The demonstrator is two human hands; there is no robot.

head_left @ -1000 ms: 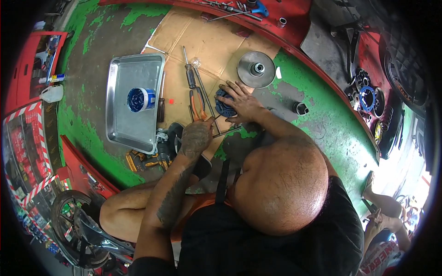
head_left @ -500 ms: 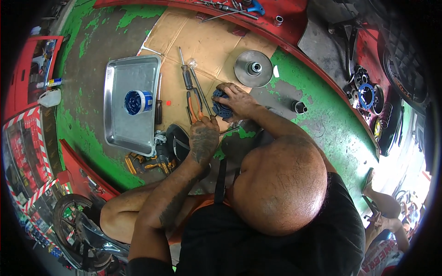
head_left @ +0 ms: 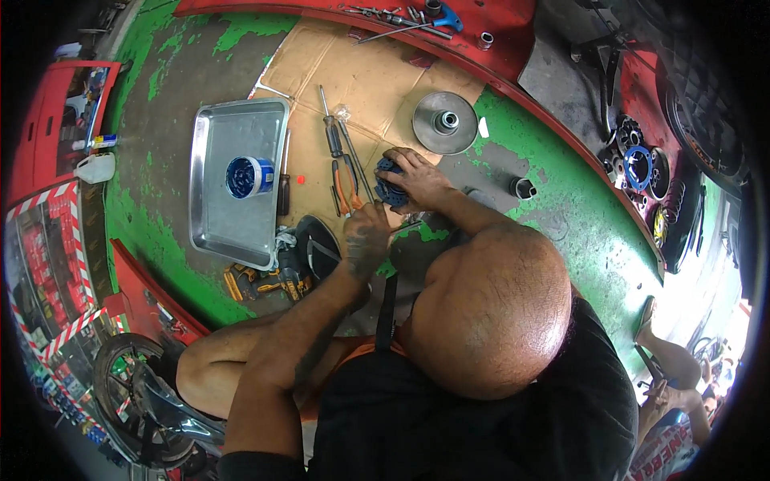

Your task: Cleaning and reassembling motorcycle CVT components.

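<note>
My right hand is curled over a dark blue round part on the cardboard. My left hand is closed just below it, on something I cannot make out, near the orange-handled pliers. A screwdriver and dark rods lie left of the blue part. A metal tray holds an open blue tub of grease. A silver disc with a central hub lies beyond my right hand, and a socket-like cylinder stands to its right.
A red panel with tools runs along the top; round parts lie at right. A yellow drill is by the tray, a wheel at lower left. Another person's leg and hands show at lower right.
My left hand has shifted slightly right, closer to my body's midline. My right hand's fingers have drawn in over the blue part, which appears more tilted.
</note>
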